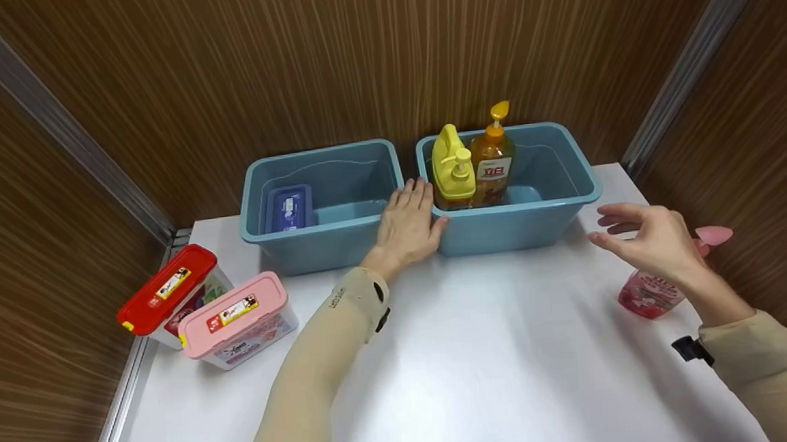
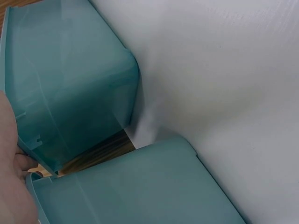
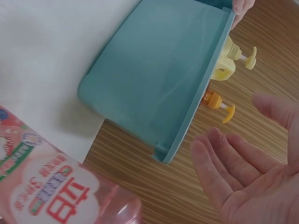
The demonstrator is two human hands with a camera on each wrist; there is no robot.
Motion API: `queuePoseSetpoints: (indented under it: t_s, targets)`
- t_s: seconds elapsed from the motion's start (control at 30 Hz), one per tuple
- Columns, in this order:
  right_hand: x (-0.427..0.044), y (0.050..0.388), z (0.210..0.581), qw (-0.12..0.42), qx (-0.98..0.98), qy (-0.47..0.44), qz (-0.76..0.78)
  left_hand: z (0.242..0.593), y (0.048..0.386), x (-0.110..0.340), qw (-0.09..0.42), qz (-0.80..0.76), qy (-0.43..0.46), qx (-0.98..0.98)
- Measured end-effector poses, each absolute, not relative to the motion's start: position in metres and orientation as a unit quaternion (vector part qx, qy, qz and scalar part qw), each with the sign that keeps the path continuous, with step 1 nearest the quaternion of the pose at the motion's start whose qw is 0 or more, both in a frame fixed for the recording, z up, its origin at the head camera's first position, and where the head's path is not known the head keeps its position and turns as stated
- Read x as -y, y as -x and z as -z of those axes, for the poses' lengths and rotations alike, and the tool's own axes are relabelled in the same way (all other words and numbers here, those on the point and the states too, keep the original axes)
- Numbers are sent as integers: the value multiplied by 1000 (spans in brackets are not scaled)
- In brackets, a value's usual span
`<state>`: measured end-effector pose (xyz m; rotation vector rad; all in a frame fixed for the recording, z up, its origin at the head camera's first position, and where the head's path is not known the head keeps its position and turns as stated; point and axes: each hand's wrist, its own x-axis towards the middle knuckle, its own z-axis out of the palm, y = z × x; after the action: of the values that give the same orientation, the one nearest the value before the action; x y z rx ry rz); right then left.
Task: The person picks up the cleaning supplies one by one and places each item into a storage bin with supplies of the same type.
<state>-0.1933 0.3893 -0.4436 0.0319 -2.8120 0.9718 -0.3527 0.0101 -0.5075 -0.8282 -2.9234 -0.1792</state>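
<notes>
My left hand point(image 1: 404, 228) rests with straight fingers across the neighbouring rims of two blue-green bins, the left bin point(image 1: 320, 251) and the right bin point(image 1: 510, 231). In the left wrist view only part of that hand point(image 2: 14, 186) shows at the left edge. My right hand point(image 1: 658, 240) is in the air right of the right bin, fingers spread and nothing held. A pink pump bottle point(image 1: 646, 296) stands beside it, partly hidden by the hand and wrist. Inside the right bin are a yellow pump bottle point(image 1: 450, 169) and an orange pump bottle point(image 1: 494, 165).
A purple-blue box point(image 1: 290, 208) lies in the left bin. On the left of the white table point(image 1: 484, 359) stand a red-lidded tub point(image 1: 169, 289) and a pink-lidded tub point(image 1: 235, 316). Brown wood-grain panels point(image 1: 329, 61) enclose the back and sides.
</notes>
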Motion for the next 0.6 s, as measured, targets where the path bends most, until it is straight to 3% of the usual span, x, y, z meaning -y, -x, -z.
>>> queuePoseSetpoints:
  t_s: [0.6]
  targets:
    - [-410, 153, 463, 113, 928, 15, -354, 507, 352, -9, 45, 59, 274, 959]
